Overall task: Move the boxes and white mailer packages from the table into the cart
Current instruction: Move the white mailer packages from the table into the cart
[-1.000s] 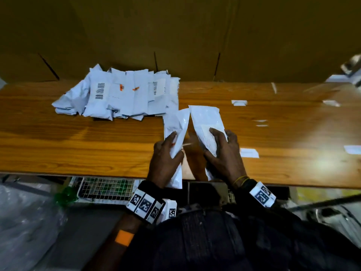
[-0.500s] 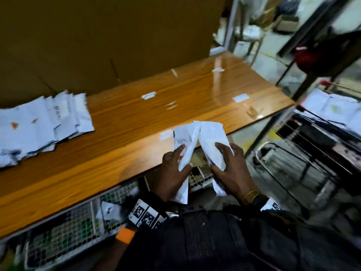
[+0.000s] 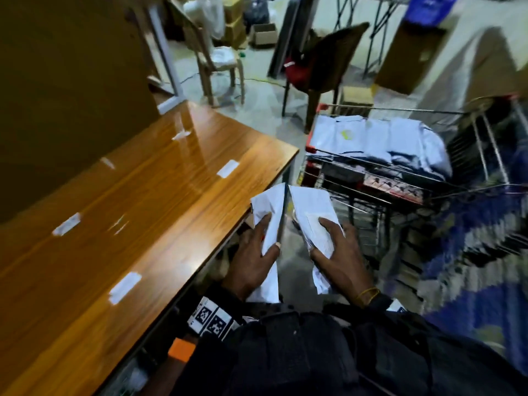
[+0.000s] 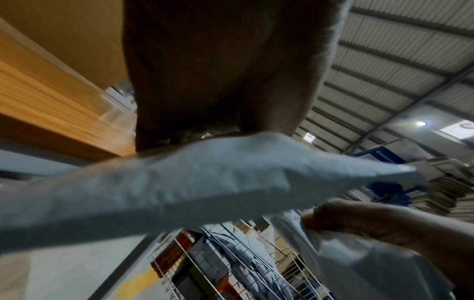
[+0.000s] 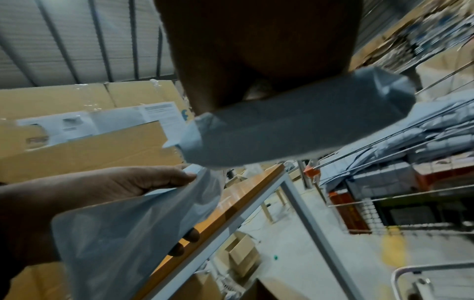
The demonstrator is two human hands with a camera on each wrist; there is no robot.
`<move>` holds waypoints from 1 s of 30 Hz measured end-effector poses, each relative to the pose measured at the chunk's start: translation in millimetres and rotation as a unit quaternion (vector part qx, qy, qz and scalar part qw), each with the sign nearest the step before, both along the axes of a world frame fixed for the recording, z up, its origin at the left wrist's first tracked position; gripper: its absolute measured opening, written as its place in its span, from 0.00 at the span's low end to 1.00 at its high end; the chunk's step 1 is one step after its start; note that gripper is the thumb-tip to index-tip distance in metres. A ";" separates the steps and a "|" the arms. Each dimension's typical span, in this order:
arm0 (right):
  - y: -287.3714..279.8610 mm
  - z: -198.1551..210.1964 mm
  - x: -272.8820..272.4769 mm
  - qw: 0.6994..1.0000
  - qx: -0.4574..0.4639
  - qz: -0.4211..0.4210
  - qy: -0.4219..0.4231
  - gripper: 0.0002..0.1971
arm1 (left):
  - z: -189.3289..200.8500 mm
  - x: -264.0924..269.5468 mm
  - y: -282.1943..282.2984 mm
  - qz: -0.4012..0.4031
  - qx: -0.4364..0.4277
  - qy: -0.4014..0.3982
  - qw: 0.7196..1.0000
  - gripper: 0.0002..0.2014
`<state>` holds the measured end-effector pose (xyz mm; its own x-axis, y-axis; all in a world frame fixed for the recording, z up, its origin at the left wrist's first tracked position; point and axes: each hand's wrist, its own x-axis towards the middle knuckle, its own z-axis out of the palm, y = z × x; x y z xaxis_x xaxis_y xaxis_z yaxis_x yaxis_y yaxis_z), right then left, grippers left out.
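white mailers (image 3: 310, 218) past table edge (image 3: 228, 224)

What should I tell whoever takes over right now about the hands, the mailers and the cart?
Left hand: grips one white mailer, held off the table's corner.
Right hand: grips a second white mailer beside the first, over the floor between table and cart.
Done: a pile of mailers already lies in the cart's upper basket.
Left: carry both held mailers to the cart and drop them in. Only small white paper slips show on the visible part of the table; whether more mailers or boxes wait out of view cannot be told, so check.
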<state>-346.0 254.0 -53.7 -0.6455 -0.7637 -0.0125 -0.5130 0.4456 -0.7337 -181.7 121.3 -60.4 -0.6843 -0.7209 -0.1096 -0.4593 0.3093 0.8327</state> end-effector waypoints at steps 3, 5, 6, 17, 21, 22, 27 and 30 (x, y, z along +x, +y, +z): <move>-13.1 2.2 -42.5 0.999 0.010 -0.039 0.013 0.32 | 1.1 -49.3 -26.7 -0.055 0.022 0.005 0.998 0.32; -25.3 1.9 -66.9 0.998 0.024 -0.058 0.026 0.33 | 0.8 -80.6 -46.9 -0.079 0.020 0.015 0.997 0.32; -31.7 0.7 -77.0 0.997 0.030 -0.065 0.032 0.33 | 0.4 -94.7 -56.0 -0.089 0.016 0.018 0.996 0.32; -69.2 -1.5 -145.6 0.987 0.032 -0.156 0.038 0.34 | -7.6 -188.9 -114.1 -0.156 0.017 -0.002 0.988 0.32; -82.6 -3.8 -167.8 0.983 0.028 -0.182 0.026 0.32 | -12.2 -218.1 -131.0 -0.177 0.019 -0.010 0.984 0.33; -86.6 -5.3 -173.7 0.982 0.025 -0.186 0.021 0.32 | -15.0 -226.4 -135.5 -0.180 0.019 -0.014 0.983 0.33; -109.7 -7.3 -206.3 0.978 0.026 -0.207 0.013 0.33 | -20.5 -269.3 -162.0 -0.159 -0.016 -0.055 0.986 0.38; -127.9 -7.9 -236.0 0.976 0.035 -0.213 0.012 0.32 | -20.0 -300.7 -177.1 -0.148 -0.003 -0.062 0.987 0.35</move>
